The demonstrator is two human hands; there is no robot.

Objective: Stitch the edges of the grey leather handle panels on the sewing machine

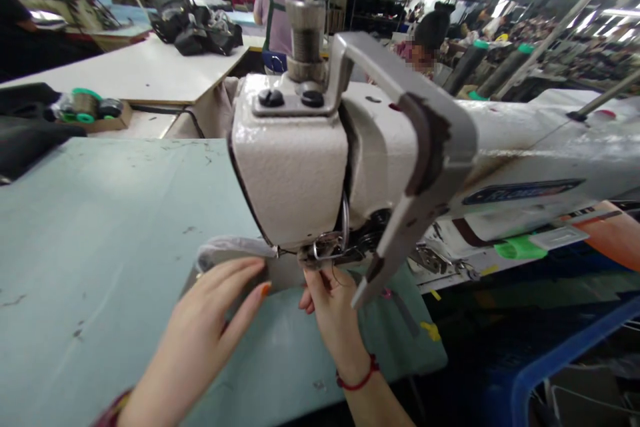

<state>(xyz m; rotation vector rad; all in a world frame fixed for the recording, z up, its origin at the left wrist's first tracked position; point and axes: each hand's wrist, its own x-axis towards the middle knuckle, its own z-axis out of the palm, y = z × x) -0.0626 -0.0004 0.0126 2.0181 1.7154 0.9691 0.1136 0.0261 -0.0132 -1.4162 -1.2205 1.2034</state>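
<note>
A white industrial sewing machine head (290, 173) fills the middle of the view, its needle area largely hidden behind the casing and my fingers. Under it, on the pale green table top (125, 213), lies a grey piece of material (285, 273) with a whitish, sheer-looking edge. My left hand (215, 313) rests over the left part of this piece, fingers stretched out and thumb apart. Close below the needle area, my right hand (330, 300) has its fingertips pinched together. What they pinch is hidden; a thin dark thread (343, 275) curls beside them.
A metal guard bracket (430, 140) hangs down just right of my right hand. Thread spools (85, 105) sit in a box at the left. Black items (200, 27) are heaped on a white table (135, 70) behind. A blue crate (525, 380) stands lower right; other people work farther back.
</note>
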